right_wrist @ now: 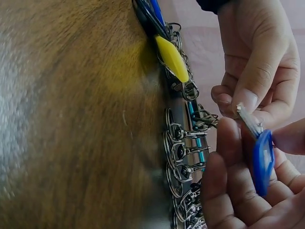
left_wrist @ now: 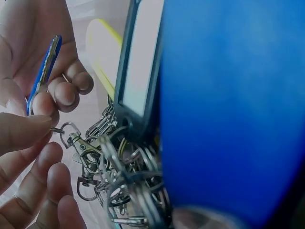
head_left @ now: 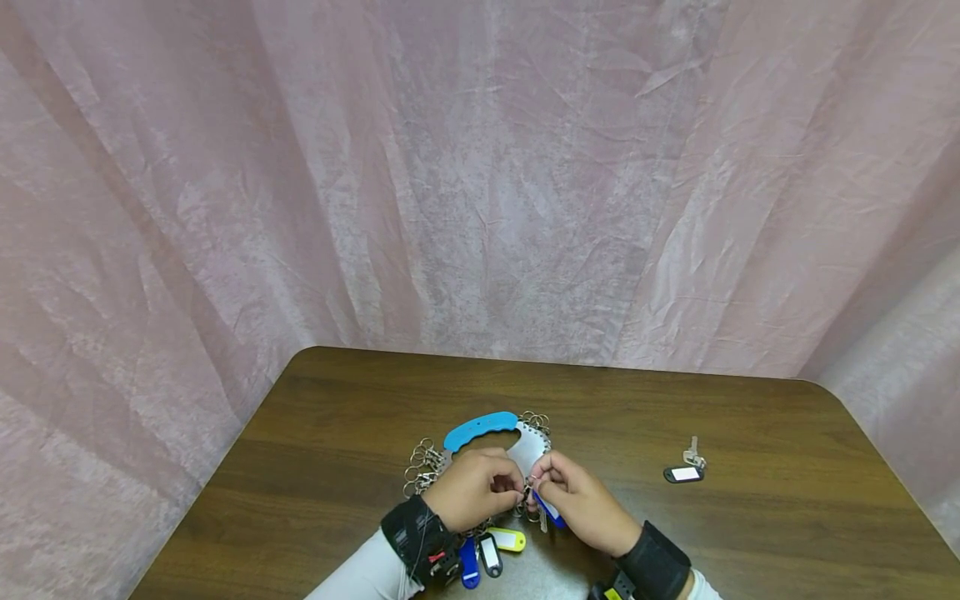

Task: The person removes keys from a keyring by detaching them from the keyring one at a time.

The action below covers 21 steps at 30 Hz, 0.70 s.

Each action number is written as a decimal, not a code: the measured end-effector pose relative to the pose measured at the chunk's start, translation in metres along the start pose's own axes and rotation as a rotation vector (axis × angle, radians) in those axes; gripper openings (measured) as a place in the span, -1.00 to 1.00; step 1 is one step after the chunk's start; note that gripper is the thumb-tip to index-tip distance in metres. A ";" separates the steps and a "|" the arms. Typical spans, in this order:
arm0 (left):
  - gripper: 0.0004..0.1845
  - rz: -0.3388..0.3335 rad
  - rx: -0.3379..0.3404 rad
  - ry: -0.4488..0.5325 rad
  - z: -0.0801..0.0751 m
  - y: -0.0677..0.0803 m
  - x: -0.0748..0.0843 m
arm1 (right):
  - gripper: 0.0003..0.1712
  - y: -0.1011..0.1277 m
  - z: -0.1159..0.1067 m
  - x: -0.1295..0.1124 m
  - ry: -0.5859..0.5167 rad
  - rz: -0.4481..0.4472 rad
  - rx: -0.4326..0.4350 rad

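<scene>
Looking at the lower middle of the frame, we see our left hand (head_left: 474, 489) pinching a small snap hook (left_wrist: 71, 139) of the key organizer (head_left: 525, 446) on the bench (head_left: 750, 533), while our right hand (head_left: 581, 500) grips a blue-tagged key (right_wrist: 261, 160) just beside it.

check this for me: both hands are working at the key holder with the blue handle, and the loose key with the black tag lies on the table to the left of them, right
Not quite. The loose key with the black tag lies to the right of the hands, not the left, as the head view shows. The rest holds: the left hand and the right hand are both at the key holder with the blue handle on the table.
</scene>
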<state>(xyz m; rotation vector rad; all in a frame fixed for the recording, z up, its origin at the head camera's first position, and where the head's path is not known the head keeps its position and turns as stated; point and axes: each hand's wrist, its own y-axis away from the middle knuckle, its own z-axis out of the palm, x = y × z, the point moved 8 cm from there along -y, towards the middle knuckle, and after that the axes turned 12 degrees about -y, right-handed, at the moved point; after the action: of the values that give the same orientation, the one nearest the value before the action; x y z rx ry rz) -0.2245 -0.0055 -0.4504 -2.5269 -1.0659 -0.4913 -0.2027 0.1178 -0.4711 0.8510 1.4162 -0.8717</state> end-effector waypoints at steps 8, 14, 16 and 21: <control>-0.88 -0.008 0.019 0.022 -0.003 0.001 0.001 | -0.81 -0.001 0.001 -0.001 -0.015 -0.028 0.001; -0.86 -0.052 0.056 0.020 -0.008 0.001 0.000 | -0.81 -0.001 0.001 -0.001 -0.023 -0.035 0.010; -0.87 -0.063 0.066 0.022 -0.009 0.001 0.000 | -0.81 -0.001 0.002 -0.001 -0.029 -0.040 0.006; -0.86 -0.065 0.084 0.044 -0.010 0.001 0.000 | -0.81 -0.001 0.003 -0.001 -0.034 -0.043 -0.004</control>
<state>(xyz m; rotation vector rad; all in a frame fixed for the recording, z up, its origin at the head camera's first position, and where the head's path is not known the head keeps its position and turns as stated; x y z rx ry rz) -0.2256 -0.0113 -0.4416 -2.4042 -1.1310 -0.5063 -0.2016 0.1145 -0.4698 0.8013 1.4104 -0.9123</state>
